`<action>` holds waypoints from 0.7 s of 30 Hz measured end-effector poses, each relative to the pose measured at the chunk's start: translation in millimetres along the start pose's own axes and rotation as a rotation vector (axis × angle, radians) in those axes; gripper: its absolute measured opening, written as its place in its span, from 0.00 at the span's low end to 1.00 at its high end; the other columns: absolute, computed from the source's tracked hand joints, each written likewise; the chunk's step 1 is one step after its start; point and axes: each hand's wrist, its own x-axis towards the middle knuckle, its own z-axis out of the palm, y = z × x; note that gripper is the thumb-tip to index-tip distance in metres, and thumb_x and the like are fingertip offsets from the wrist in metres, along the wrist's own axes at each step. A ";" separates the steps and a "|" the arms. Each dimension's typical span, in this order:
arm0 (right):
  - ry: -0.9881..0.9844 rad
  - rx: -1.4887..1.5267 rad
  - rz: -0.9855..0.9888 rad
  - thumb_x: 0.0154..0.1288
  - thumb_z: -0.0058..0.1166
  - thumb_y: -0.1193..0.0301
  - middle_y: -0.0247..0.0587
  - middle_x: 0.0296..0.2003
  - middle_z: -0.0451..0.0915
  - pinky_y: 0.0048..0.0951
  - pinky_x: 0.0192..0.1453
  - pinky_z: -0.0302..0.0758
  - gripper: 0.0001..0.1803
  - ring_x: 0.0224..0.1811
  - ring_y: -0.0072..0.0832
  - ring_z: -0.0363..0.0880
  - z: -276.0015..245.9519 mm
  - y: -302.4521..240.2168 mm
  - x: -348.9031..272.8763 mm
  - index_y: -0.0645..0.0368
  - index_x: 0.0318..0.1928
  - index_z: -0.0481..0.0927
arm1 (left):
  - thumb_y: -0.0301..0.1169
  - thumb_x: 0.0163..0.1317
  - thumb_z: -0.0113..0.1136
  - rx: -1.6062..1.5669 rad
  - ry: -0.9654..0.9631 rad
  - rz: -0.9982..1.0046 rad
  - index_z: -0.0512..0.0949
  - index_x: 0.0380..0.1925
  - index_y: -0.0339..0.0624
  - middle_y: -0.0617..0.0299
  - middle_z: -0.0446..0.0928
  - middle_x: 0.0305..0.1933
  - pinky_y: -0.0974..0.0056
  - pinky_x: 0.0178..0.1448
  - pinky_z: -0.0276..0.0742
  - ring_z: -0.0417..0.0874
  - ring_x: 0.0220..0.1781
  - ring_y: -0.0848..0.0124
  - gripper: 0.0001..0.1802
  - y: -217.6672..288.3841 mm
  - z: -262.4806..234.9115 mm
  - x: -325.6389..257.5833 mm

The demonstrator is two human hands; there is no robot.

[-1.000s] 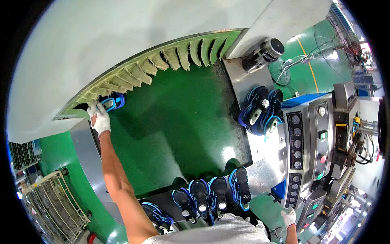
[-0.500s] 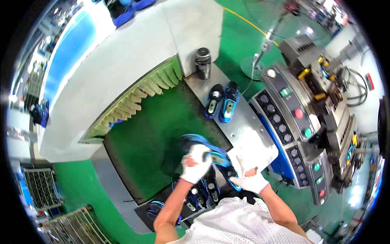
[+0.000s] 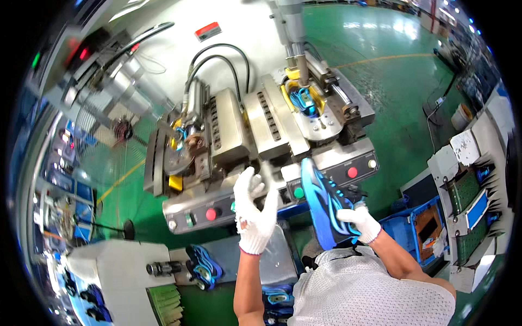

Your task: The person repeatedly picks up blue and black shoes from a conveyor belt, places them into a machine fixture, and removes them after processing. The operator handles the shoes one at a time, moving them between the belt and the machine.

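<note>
My right hand, in a white glove, grips a blue and black sports shoe by its upper. The shoe is tilted on edge, toe pointing away, with its bright blue sole side turned left. My left hand, also gloved, is raised with fingers apart and nothing in it, in front of a two-station press machine. In the machine's right station sits another blue shoe, under an upright cylinder. The held shoe is just in front of the right control panel.
A metal shelf lies below the machine, with a pair of shoes and a dark flask toward its left end. More shoes lie by my left forearm. At right stand a blue crate and a conveyor unit.
The view has swung right, from the conveyor opening to the press machine. The left hand, earlier holding a shoe, is now empty and spread; the right hand now holds a shoe.
</note>
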 end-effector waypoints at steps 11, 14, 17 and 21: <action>0.678 0.122 -0.379 0.56 0.64 0.68 0.31 0.34 0.81 0.30 0.37 0.78 0.13 0.34 0.19 0.77 -118.5 -51.0 -11.5 0.67 0.34 0.82 | 0.50 0.62 0.66 0.303 -0.155 -0.358 0.60 0.72 0.30 0.36 0.70 0.70 0.53 0.73 0.68 0.74 0.70 0.47 0.48 -121.6 280.7 247.2; 0.666 0.109 -0.273 0.55 0.65 0.67 0.30 0.33 0.80 0.30 0.33 0.75 0.13 0.30 0.18 0.75 -127.5 -62.8 -35.2 0.65 0.35 0.82 | 0.48 0.56 0.69 0.424 -0.053 -0.359 0.64 0.64 0.25 0.33 0.76 0.62 0.52 0.69 0.72 0.79 0.64 0.43 0.46 -198.4 316.1 288.3; 0.736 0.093 -0.289 0.55 0.67 0.65 0.25 0.28 0.76 0.25 0.25 0.67 0.12 0.22 0.15 0.68 -143.5 -53.2 -36.3 0.60 0.33 0.80 | 0.43 0.52 0.70 0.573 -0.193 -0.558 0.64 0.58 0.28 0.37 0.80 0.58 0.54 0.65 0.75 0.83 0.59 0.46 0.40 -205.7 347.0 312.8; 0.765 -0.222 0.071 0.52 0.71 0.56 0.29 0.29 0.71 0.26 0.28 0.70 0.28 0.26 0.19 0.69 -155.0 -75.7 -26.2 0.66 0.42 0.78 | 0.37 0.49 0.73 0.352 -0.216 -0.564 0.86 0.35 0.32 0.51 0.87 0.39 0.59 0.46 0.82 0.87 0.42 0.61 0.19 -179.5 306.1 337.7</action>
